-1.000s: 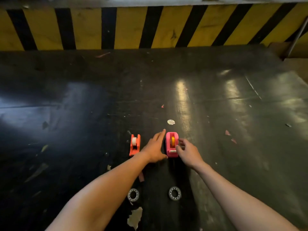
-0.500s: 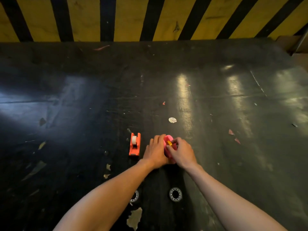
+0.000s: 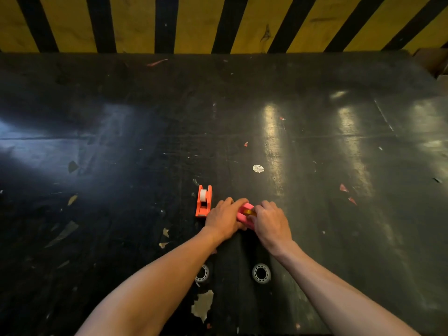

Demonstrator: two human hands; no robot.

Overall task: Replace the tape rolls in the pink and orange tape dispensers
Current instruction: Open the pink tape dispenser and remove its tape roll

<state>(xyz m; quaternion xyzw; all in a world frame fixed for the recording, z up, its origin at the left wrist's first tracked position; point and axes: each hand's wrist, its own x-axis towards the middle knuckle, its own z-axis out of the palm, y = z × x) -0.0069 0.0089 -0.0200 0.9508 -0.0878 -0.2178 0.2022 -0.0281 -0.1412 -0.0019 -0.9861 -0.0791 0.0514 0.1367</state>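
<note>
The pink tape dispenser (image 3: 243,215) is tilted on the dark table, mostly covered by both hands. My left hand (image 3: 224,218) grips its left side. My right hand (image 3: 270,221) pinches the yellow tape roll (image 3: 249,211) sitting in its top. The orange tape dispenser (image 3: 204,201) stands upright just left of my left hand, untouched, with a white roll (image 3: 203,194) in it. Two clear tape rolls lie flat nearer to me: one (image 3: 261,273) fully seen, the other (image 3: 202,274) partly hidden by my left forearm.
The black table top (image 3: 121,154) is scuffed, with paper scraps, a round white sticker (image 3: 258,168) and red flecks (image 3: 343,188). A yellow and black striped wall (image 3: 194,23) runs along the far edge.
Both hands closed in on the pink dispenser, which has tipped from flat to tilted. My right fingers moved onto the yellow roll. The camera has dipped down and closer.
</note>
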